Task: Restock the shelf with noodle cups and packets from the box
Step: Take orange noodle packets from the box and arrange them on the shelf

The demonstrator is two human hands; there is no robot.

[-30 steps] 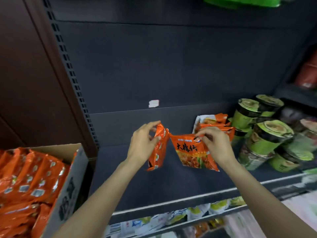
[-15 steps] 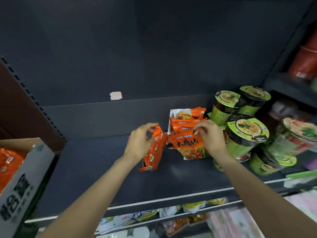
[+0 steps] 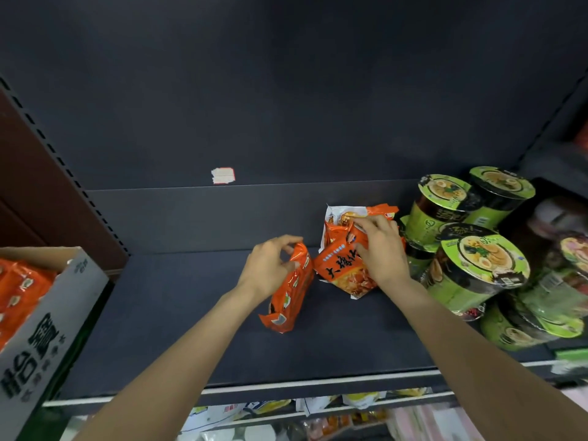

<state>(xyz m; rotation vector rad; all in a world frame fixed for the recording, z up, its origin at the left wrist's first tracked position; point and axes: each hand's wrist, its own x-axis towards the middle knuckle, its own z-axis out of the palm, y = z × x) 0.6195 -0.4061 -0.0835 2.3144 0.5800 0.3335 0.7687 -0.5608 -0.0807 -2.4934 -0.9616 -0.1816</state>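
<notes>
Head view: the left hand (image 3: 270,268) still grips its orange packet (image 3: 291,294) on edge on the dark shelf (image 3: 178,313), fingers curled round the top. The right hand (image 3: 381,249) has pushed its packet (image 3: 340,272) back against the stacked packets (image 3: 356,214), fingers pinching it, beside the green noodle cups (image 3: 477,265). The box (image 3: 47,316) sits left.
</notes>
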